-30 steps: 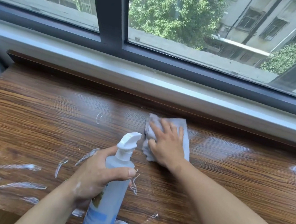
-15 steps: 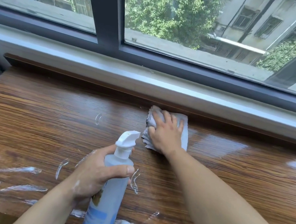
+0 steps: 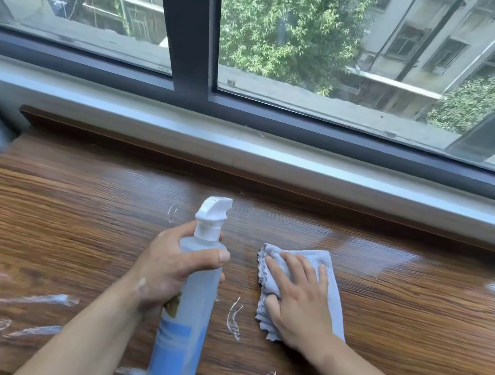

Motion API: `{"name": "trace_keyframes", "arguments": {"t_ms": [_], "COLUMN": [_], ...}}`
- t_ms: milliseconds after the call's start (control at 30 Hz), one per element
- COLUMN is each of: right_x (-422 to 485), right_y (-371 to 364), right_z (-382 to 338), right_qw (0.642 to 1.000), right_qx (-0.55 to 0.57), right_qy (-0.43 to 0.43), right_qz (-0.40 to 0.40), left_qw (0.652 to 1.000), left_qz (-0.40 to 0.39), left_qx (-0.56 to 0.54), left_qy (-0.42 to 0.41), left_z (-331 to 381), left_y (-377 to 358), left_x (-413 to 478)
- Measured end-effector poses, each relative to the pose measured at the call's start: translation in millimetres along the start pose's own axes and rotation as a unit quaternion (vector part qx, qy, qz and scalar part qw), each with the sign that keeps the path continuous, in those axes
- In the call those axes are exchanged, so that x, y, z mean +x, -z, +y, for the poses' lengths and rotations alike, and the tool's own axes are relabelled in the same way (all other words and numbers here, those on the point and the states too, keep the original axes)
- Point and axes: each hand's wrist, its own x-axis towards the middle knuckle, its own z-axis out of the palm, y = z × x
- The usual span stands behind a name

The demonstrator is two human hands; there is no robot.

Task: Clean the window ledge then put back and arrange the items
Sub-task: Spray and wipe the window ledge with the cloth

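Window (image 3: 188, 43): a dark frame and glass behind a pale sill strip, standing along the far edge of the work surface.
Window ledge (image 3: 82, 231): a wood-grain top that fills the lower view. Its long axis runs left to right along the window. The right part is glossy and the left part carries wet marks.
Spray bottle (image 3: 191, 303): held just above the ledge's near middle. Its long axis leans from the near edge up toward the window, and the white nozzle points away and a little right.
Cloth (image 3: 332, 300): a pale blue folded cloth lying flat on the ledge, right of the bottle. Its long axis runs near to far.
Left hand (image 3: 164, 267): fingers and thumb wrapped round the bottle's upper body, below the trigger.
Right hand (image 3: 301, 306): fingers straight and spread, pressing down on the cloth; nothing is gripped.
Streaks (image 3: 30, 299): unwiped white liquid lies left of the cloth. One curl (image 3: 234, 317) sits just beside the cloth's left edge, between it and the bottle.
Next move, judged: the right hand is nearer, so it should sweep leftward, across the cloth's long axis.
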Motion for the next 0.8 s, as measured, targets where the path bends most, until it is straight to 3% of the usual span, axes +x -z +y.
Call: {"name": "trace_keyframes", "arguments": {"t_ms": [267, 433, 700, 800], "right_x": [118, 157, 95, 91], "right_y": [0, 3, 25, 26], "right_z": [-57, -92, 38, 43], "right_qw": [0.998, 0.995, 0.975, 0.968], "right_qx": [0.0, -0.01, -0.048, -0.038], "right_qy": [-0.013, -0.077, -0.216, -0.248], "right_qz": [-0.06, -0.062, -0.028, -0.028], "left_qw": [1.0, 1.0, 0.999, 0.999], "left_qz": [-0.016, -0.009, -0.039, -0.036], "left_qx": [-0.011, -0.001, 0.023, 0.025], "left_qy": [-0.014, -0.018, -0.008, -0.004], "left_z": [3, -3, -2, -5], "left_y": [7, 13, 19, 19], "left_x": [0, -2, -4, -8]}}
